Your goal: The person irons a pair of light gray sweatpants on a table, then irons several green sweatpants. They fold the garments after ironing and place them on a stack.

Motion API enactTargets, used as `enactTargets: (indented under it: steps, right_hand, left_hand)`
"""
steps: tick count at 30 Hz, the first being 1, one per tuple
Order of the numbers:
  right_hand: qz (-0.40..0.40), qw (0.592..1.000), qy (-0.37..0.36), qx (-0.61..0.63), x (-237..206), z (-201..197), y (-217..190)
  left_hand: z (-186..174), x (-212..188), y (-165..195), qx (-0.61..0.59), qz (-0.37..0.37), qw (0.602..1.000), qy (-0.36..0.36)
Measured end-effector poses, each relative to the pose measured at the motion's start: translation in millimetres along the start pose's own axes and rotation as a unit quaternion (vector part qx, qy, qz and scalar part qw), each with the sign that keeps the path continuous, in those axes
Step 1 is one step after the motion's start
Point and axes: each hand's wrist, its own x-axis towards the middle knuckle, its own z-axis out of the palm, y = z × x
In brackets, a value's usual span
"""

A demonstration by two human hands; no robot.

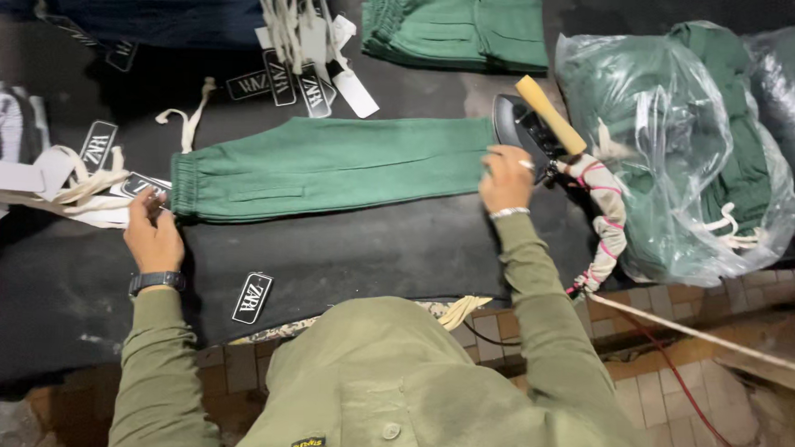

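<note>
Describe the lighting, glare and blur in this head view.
Head view: dim, uneven light; the dark table swallows detail, while the green pants read clearly. Glare streaks the plastic bag at right. Left hand at the waistband and right hand beside the iron look slightly soft. Wide-angle bending shows at the edges.
</note>
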Motion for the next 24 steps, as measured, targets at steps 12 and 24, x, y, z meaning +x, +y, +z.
enactTargets:
  steps: [12,24]
  right_hand:
    - [-0.083,0.959,-0.148,-0.229,42,37,11]
    - [0.128,0.989,0.068,-0.013,53,-30,128]
  left_hand:
    - [9,-13,21,0.139,0.023,0.99,0.033]
    - [16,-26,25,0.225,0.118,0.965,0.069]
